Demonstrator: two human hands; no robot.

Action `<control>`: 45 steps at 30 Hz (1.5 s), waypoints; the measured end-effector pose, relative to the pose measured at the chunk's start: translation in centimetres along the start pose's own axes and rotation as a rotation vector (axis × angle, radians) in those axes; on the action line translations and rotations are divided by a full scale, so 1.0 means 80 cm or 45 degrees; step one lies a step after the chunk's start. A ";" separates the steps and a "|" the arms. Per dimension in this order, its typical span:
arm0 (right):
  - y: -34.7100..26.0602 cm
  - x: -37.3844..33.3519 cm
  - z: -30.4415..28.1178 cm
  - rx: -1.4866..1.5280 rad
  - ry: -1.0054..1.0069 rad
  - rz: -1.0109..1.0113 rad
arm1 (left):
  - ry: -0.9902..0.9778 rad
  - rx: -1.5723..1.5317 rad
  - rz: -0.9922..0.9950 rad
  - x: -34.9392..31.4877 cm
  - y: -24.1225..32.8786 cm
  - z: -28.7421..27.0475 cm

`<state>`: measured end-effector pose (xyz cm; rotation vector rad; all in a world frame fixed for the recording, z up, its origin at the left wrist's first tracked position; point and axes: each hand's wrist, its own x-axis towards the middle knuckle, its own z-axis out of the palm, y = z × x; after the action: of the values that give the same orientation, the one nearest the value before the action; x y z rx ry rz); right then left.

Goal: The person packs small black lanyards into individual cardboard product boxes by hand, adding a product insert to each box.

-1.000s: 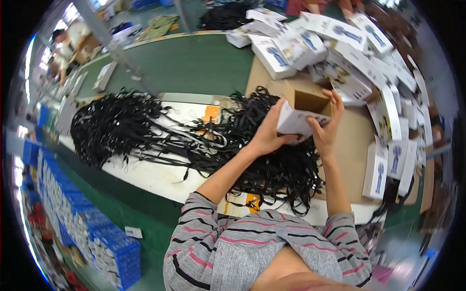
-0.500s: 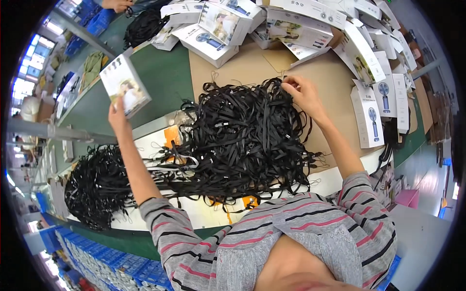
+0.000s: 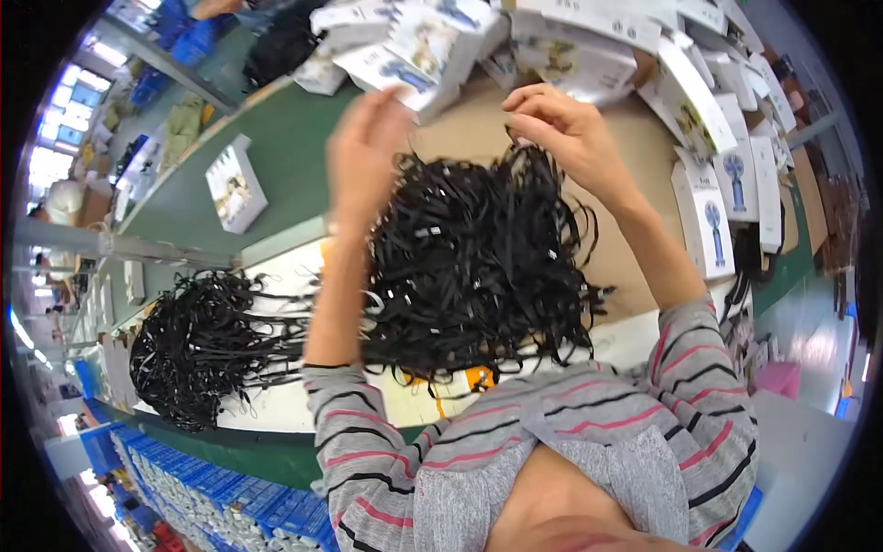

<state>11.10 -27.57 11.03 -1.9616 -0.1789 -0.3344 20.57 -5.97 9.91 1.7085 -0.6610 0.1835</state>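
A wide heap of black lanyards point(image 3: 460, 248) lies in front of me, its straps tangled together. Above the heap's far edge, my right hand point(image 3: 575, 138) has thumb and fingers pinched on a strap end that rises from the pile. My left hand point(image 3: 363, 156) is over the heap's far left corner, smeared by motion, so its fingers cannot be read; no box shows in it. A white printed box point(image 3: 236, 189) rests on the green tabletop point(image 3: 303, 147) to the left.
White fan boxes point(image 3: 405, 69) are piled along the far side, and more boxes point(image 3: 708, 221) stand at the right on brown cardboard point(image 3: 635, 267). A second bundle of black lanyards point(image 3: 193, 350) lies at the left. Blue crates point(image 3: 221, 497) sit below the table. Another person's hand point(image 3: 216, 7) shows at the far left.
My left hand let go of the white box on the green table and swung right over the heap. My right hand rose slightly away from the pile, with a strap end lifting.
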 end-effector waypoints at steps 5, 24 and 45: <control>-0.088 0.011 -0.033 1.156 -0.051 0.049 | -0.843 -0.946 -0.417 -0.069 0.054 0.100; -0.073 -0.076 -0.111 0.566 -0.730 0.378 | -0.190 -1.269 -0.194 0.079 0.187 0.060; -0.006 -0.001 -0.010 1.203 -0.199 0.737 | 0.247 0.893 0.075 0.057 -0.105 0.133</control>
<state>10.79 -28.11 11.78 -1.0243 0.1249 0.2605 26.23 -16.60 2.18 2.2985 -0.5310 0.6771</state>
